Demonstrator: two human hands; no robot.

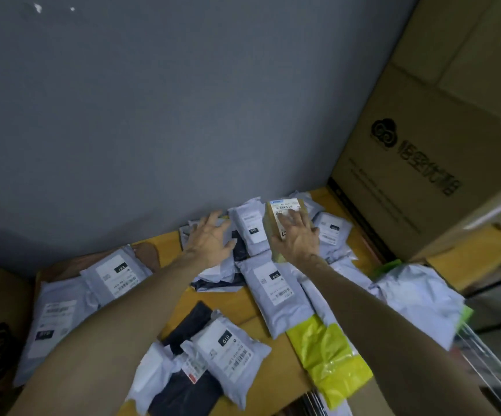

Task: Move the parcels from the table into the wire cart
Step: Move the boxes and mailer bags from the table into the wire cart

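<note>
While you're leaning over the table (231, 304), both arms are stretched toward its far edge, right up against the grey wall (183, 100).

Your left hand (210, 238) is palm down with the fingers fanned wide, resting on a crumpled grey mailer (213, 274) at the far edge. It isn't curled around anything.

Your right hand (298, 238) sits just beside it, toward the far right corner, on a small brown box (282, 210) with a white label. Fingers are splayed and pretty straight across the labelled face, thumb against the box's left side. The box is propped on the pile, tilted, touching the mailers around it.

Parcels are all over the tabletop: a grey mailer marked 010 (231, 352) near the near edge, half on top of a black bag (195, 319), another long grey one (276, 286) mid-table, one more (114, 274) on the left side, and a yellow-green bag (330, 355) at the near right edge.

Chrome wires of the cart (483, 370) poke in just off the table's right side, low in the picture. A big printed carton (423, 160) stands past the far right corner.
</note>
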